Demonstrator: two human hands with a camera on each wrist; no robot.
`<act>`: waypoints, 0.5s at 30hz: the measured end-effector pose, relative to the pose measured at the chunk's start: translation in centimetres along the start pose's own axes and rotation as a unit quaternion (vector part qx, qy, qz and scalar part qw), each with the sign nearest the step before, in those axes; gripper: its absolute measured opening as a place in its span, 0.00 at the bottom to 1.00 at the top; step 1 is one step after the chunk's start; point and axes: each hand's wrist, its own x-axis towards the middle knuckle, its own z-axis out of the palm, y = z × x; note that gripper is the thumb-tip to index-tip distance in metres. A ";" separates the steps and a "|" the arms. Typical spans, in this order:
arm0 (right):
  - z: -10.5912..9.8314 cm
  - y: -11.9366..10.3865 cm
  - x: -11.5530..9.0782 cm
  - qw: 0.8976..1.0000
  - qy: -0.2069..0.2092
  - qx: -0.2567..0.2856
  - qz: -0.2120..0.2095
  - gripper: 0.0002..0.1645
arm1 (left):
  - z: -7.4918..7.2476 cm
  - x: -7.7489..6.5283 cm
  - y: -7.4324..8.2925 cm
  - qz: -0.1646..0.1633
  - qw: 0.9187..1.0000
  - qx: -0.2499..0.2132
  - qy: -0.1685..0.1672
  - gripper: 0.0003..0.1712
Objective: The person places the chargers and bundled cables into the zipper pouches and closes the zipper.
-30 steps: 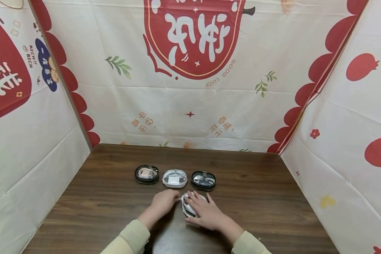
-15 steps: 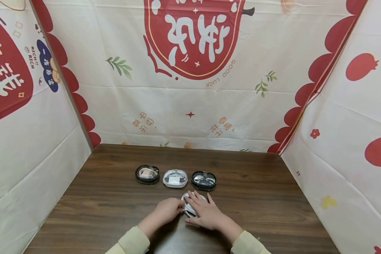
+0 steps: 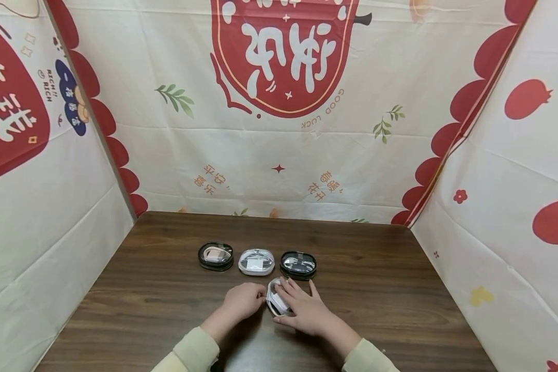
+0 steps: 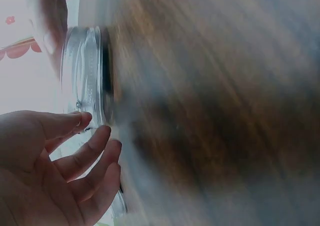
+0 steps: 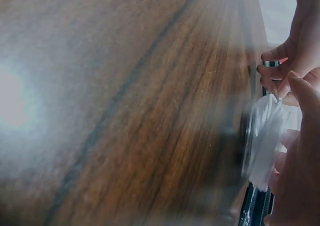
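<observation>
A small clear oval zip case (image 3: 275,302) with white trim lies on the wooden table between both hands, white contents showing through. My left hand (image 3: 244,300) is at its left end; in the left wrist view, thumb and index finger pinch the zipper pull (image 4: 79,105) on the side wall of the case. Across the top, my right hand (image 3: 307,311) holds the case, fingers spread over the far part and thumb at the near edge. The right wrist view shows the clear case wall (image 5: 262,141) beside that hand, which covers much of it.
Behind the hands three similar oval cases stand in a row: a black-trimmed one (image 3: 216,257) at left, a white-trimmed one (image 3: 256,262) in the middle, another black-trimmed one (image 3: 298,265) at right. Printed cloth walls (image 3: 279,144) enclose the brown table (image 3: 376,274).
My left hand first came toward me along the end of the case, then shifted slightly away and left. The case has turned a little under my right hand, which moved slightly right.
</observation>
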 end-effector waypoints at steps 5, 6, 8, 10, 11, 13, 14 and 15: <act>-0.5 -0.1 -0.9 1.000 -0.007 -0.008 0.007 0.47 | -0.1 1.0 -0.8 -0.008 1.000 0.007 0.003 0.08; -0.6 -0.1 -1.0 1.000 -0.011 -0.009 0.008 0.47 | -0.1 1.1 -0.9 -0.008 1.000 0.006 0.003 0.08; -0.9 -0.2 -1.3 1.000 -0.020 -0.011 0.009 0.47 | -0.1 1.4 -1.0 -0.006 1.000 0.005 0.002 0.08; -1.2 -0.4 -1.5 1.000 -0.023 -0.013 0.009 0.47 | -0.1 1.6 -1.0 -0.006 1.000 0.004 0.001 0.08; -1.3 -0.4 -1.5 1.000 -0.022 -0.019 0.009 0.47 | -0.1 1.8 -1.1 -0.005 1.000 0.005 0.000 0.07; -1.4 -0.5 -1.4 0.999 -0.016 -0.034 0.008 0.47 | -0.1 2.1 -1.1 -0.002 1.000 0.006 0.000 0.07; -1.4 -0.6 -1.3 0.999 -0.013 -0.040 0.007 0.47 | -0.1 2.3 -1.1 0.000 1.000 0.008 0.001 0.07; -1.3 -0.6 -1.1 0.999 -0.008 -0.045 0.004 0.47 | -0.1 2.4 -1.1 0.001 1.000 0.009 0.003 0.07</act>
